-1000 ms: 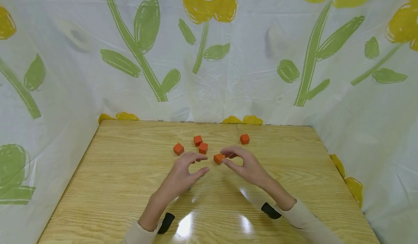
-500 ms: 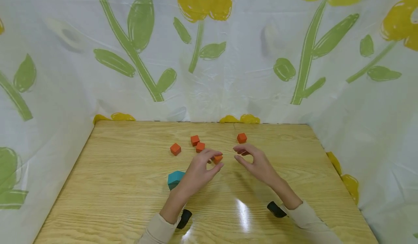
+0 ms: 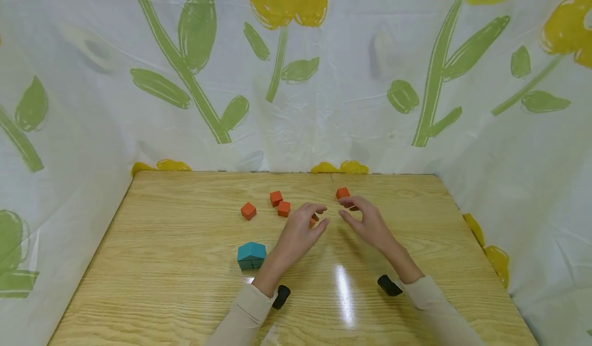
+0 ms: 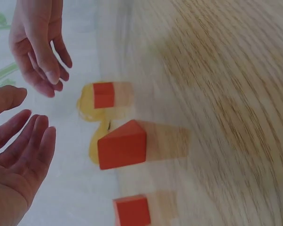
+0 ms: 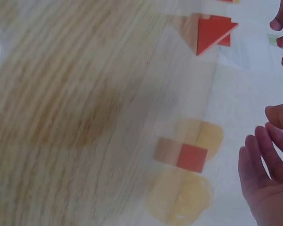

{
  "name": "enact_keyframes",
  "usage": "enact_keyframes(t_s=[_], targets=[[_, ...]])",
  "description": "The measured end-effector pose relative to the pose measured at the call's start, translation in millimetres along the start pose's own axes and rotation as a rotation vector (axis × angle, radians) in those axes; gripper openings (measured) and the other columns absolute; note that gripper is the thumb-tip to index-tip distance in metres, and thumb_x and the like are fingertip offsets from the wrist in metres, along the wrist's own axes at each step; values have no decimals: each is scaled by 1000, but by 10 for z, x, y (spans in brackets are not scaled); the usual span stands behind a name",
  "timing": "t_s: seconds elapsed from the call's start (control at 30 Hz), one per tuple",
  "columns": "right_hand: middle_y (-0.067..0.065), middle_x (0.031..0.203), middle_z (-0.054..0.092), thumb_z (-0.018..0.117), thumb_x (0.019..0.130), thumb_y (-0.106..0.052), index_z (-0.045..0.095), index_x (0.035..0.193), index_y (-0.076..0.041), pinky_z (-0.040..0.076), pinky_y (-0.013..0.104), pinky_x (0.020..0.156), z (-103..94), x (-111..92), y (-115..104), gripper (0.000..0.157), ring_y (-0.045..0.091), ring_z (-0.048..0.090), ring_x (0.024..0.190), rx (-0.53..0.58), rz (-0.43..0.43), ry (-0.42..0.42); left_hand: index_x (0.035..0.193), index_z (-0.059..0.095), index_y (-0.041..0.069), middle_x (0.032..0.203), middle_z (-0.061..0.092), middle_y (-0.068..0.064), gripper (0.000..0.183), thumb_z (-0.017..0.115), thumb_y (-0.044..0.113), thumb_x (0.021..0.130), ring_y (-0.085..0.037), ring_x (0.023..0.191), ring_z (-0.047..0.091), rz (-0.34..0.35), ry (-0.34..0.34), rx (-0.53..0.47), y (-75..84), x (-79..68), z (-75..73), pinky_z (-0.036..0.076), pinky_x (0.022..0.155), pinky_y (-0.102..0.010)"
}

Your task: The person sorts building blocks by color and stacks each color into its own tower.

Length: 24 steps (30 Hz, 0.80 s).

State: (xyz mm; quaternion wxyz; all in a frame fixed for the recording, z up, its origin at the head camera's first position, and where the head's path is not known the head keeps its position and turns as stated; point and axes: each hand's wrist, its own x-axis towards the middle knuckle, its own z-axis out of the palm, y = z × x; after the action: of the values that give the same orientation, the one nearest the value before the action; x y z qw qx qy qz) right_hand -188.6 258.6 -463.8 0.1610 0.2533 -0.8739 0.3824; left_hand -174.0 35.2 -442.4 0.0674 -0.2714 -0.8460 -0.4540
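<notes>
My left hand point(image 3: 298, 233) hovers over the middle of the table, fingers loosely curved and holding nothing. Behind its fingertips in the head view, an orange-red triangular block point(image 3: 313, 222) is mostly hidden; the left wrist view shows this triangular block point(image 4: 123, 147) apart from the fingers. My right hand point(image 3: 368, 226), likewise holding nothing, has its thumb and fingers spread apart, facing the left hand. Just beyond its fingertips lies a red cube point(image 3: 342, 193), partly covered by them in the head view.
Left of the hands lie more red cubes: one alone point(image 3: 248, 211), another point(image 3: 276, 198) close behind a third point(image 3: 284, 208). Nearer me stands a teal block group point(image 3: 252, 256) with a roof-like top. A flowered cloth point(image 3: 351, 104) walls the wooden table point(image 3: 176, 294).
My right hand has left the triangular block and shifted right. The left hand has moved right and forward, uncovering the teal blocks and now overlapping the triangular block.
</notes>
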Motion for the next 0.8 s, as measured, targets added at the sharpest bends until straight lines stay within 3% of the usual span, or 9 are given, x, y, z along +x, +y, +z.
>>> enact_keyframes(t_s=[0.13, 0.43, 0.67, 0.8], targets=[[24, 112, 69, 74, 91, 7, 66, 117, 9, 56, 56, 87, 8, 45, 70, 28, 39, 65, 103, -7, -16, 23, 121, 70, 1, 115, 70, -13, 25, 72, 11, 98, -27, 95, 68, -22, -7, 8, -28, 93, 68, 58, 77, -28], [28, 114, 67, 74, 91, 6, 65, 119, 12, 56, 58, 86, 17, 157, 245, 31, 44, 64, 104, -35, 36, 43, 124, 68, -1, 118, 68, -17, 27, 69, 11, 99, -27, 99, 67, -100, -22, -37, -100, 295, 228, 58, 79, -30], [28, 114, 66, 75, 89, 9, 65, 119, 12, 55, 59, 87, -4, 230, 351, 32, 46, 62, 105, -45, 56, 40, 127, 65, -6, 119, 68, -21, 31, 69, 7, 99, -29, 100, 67, -83, -7, -45, -181, 446, 370, 59, 80, -30], [29, 117, 63, 73, 88, 13, 63, 122, 13, 54, 60, 90, -22, 252, 420, 35, 48, 60, 108, -50, 71, 22, 129, 63, -8, 122, 66, -22, 34, 69, 7, 99, -30, 102, 66, -113, -8, -61, -220, 515, 448, 59, 81, -31]])
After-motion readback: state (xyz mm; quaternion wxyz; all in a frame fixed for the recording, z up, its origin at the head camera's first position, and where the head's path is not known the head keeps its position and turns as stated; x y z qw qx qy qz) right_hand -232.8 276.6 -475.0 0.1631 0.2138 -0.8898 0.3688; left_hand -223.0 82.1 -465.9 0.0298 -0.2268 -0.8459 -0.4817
